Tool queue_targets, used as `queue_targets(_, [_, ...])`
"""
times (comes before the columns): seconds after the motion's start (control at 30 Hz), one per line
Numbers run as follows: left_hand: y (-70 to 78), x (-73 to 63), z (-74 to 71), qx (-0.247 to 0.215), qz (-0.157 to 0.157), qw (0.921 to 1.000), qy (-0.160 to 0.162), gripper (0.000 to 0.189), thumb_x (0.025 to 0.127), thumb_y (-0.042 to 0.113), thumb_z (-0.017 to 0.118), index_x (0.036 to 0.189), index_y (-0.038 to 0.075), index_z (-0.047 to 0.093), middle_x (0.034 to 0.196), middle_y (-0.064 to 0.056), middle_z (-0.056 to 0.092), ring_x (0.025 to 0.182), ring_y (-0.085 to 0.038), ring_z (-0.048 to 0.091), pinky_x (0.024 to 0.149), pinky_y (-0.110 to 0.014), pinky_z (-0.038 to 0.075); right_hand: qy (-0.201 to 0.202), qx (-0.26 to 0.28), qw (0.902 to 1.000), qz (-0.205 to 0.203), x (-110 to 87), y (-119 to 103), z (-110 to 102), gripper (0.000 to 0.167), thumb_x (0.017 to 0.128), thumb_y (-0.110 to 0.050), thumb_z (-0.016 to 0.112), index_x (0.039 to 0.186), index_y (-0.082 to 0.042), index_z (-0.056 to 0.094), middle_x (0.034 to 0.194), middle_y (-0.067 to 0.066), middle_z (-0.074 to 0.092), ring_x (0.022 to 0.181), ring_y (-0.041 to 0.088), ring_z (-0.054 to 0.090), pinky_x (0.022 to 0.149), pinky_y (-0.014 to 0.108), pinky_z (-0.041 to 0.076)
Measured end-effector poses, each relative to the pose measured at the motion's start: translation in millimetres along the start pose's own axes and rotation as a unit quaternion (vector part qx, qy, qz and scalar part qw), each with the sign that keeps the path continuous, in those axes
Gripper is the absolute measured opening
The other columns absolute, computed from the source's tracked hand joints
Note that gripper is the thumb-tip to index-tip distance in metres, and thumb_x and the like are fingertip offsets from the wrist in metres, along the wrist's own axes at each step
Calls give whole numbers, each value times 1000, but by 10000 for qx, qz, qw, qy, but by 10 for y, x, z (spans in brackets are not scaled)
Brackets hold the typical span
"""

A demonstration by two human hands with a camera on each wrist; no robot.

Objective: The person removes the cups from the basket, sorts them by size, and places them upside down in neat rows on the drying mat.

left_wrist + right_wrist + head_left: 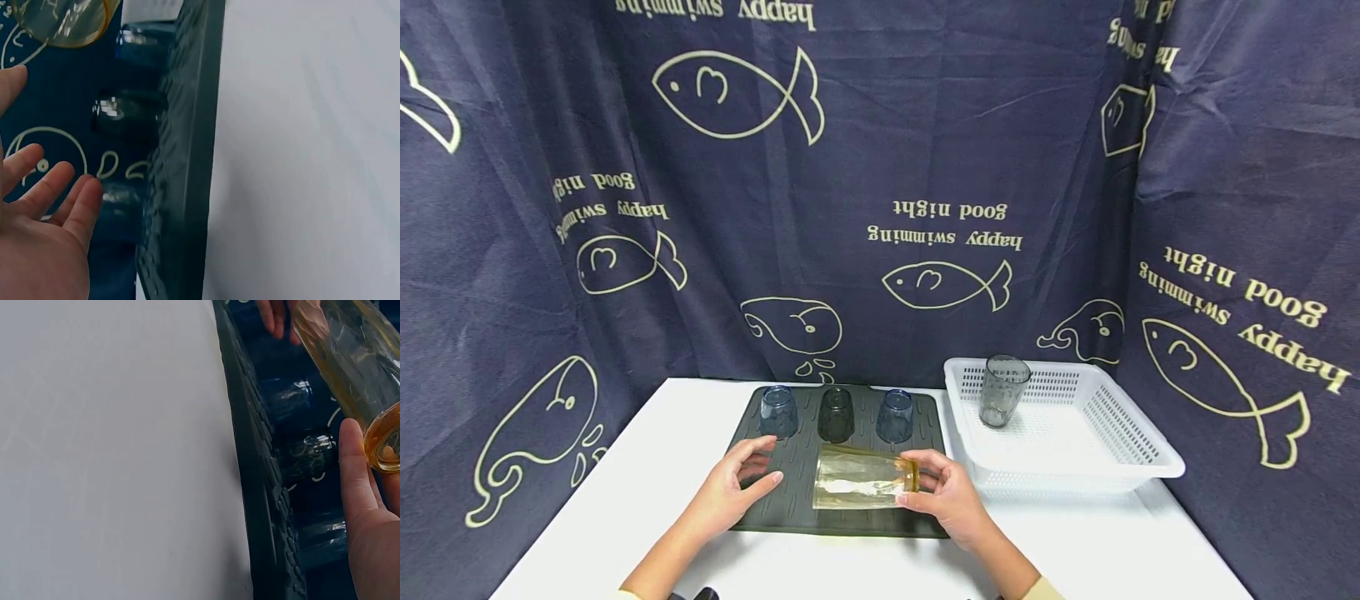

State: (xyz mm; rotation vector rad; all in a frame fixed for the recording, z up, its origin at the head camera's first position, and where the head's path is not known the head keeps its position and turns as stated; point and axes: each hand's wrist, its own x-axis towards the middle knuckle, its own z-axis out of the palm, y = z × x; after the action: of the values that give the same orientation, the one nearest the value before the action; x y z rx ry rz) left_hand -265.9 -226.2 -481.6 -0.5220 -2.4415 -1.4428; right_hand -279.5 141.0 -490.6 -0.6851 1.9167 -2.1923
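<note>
My right hand (pixel 946 497) grips an amber-tinted clear glass (pixel 859 478) by its thick base, with the glass lying sideways in the air over the dark drying mat (pixel 790 508). The mouth of the glass points left, toward my left hand (pixel 730 490). That left hand is apart from the glass, its fingers spread and loosely bent around nothing. On the far part of the mat, a blue glass (pixel 778 412), a dark grey glass (pixel 836 415) and another blue glass (pixel 895 416) stand upside down in a row.
A white perforated basket (pixel 1120 417) sits to the right of the mat, with a tall grey glass (pixel 1002 393) leaning inside its left end. The white table (pixel 625 475) extends around the mat. A dark blue curtain (pixel 850 183) with fish drawings hangs behind and at both sides.
</note>
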Motion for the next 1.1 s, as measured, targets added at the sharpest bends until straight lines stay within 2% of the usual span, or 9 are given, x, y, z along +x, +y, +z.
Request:
queue_targets(0.1, [-45, 4, -64, 380, -159, 9991, 38, 53, 93, 28, 77, 140, 10, 58, 135, -10, 60, 114, -8, 58, 102, -40, 55, 81, -36, 9999, 104, 14, 5, 12, 69, 80, 5, 81, 139, 14, 47, 122, -2, 66, 108, 14, 72, 82, 32, 63])
queue_targets(0.27, [-137, -21, -182, 1170, -196, 9929, 6, 56, 93, 33, 76, 139, 7, 58, 135, -13, 59, 122, -32, 60, 103, -53, 52, 146, -167, 9995, 215, 47, -8, 41, 70, 81, 2, 82, 141, 12, 47, 129, 6, 63, 108, 15, 71, 82, 34, 64])
queue_targets(0.4, [-200, -63, -285, 1722, -391, 9842, -158, 65, 91, 41, 77, 141, 5, 57, 139, -18, 56, 129, -44, 53, 104, -65, 46, 208, -226, 9992, 249, 77, -7, 61, 68, 81, 3, 82, 141, 9, 50, 128, 6, 64, 106, 15, 72, 82, 33, 64])
queue_targets(0.57, [-261, -107, -408, 2153, -727, 9721, -581, 79, 88, 48, 78, 147, 4, 51, 145, -24, 50, 132, -51, 45, 102, -69, 44, 230, -207, 9993, 209, 113, 2, 80, 69, 80, 4, 81, 141, 10, 50, 125, 4, 65, 104, 15, 72, 81, 32, 63])
queue_targets(0.67, [-307, -129, -463, 2455, -799, 9630, -767, 84, 87, 51, 77, 149, 3, 48, 149, -30, 44, 135, -57, 40, 102, -73, 40, 249, -174, 9994, 194, 139, 3, 90, 70, 80, 4, 82, 141, 11, 49, 124, 4, 66, 104, 15, 72, 81, 33, 64])
queue_targets(0.77, [-347, -154, -504, 2748, -730, 9553, -809, 88, 84, 52, 79, 149, 1, 48, 150, -36, 42, 135, -63, 38, 100, -78, 37, 302, -167, 9992, 185, 166, -2, 105, 70, 79, 4, 83, 140, 11, 50, 124, 4, 66, 103, 15, 72, 81, 33, 64])
queue_targets(0.9, [-365, -190, -545, 2898, -725, 9503, -881, 88, 81, 53, 80, 147, 2, 49, 150, -39, 40, 135, -68, 34, 100, -82, 31, 358, -219, 9989, 203, 206, -10, 130, 70, 78, 5, 83, 140, 11, 51, 123, 5, 66, 101, 14, 72, 81, 33, 64])
queue_targets(1.1, [-379, -173, -586, 2885, -1164, 9410, -1330, 91, 85, 60, 74, 151, 4, 45, 156, -39, 33, 141, -70, 24, 105, -85, 21, 471, -524, 9971, 289, 294, -14, 166, 66, 78, 0, 85, 138, 4, 57, 126, 13, 65, 100, 15, 72, 80, 30, 63])
